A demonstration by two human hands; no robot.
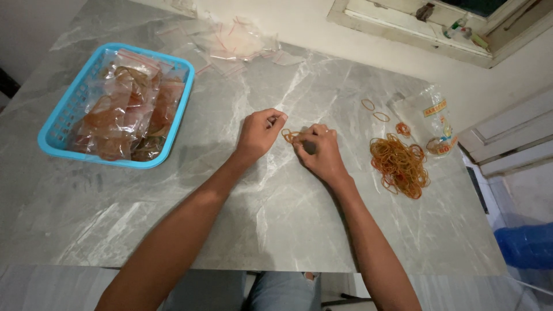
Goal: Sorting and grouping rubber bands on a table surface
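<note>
My left hand (260, 133) and my right hand (320, 152) meet at the middle of a grey marble table (276, 219). Between their fingertips lies a small bunch of orange rubber bands (290, 136), pinched by both hands. A loose pile of orange rubber bands (399, 163) lies on the table just right of my right hand. A clear plastic bag (433, 120) with printing rests beyond that pile.
A blue plastic basket (57, 129) at the left holds several small clear bags filled with rubber bands. Empty small clear bags (236, 43) lie at the table's far edge. A few single bands (374, 110) lie near the printed bag. A blue container (527, 245) stands at the right.
</note>
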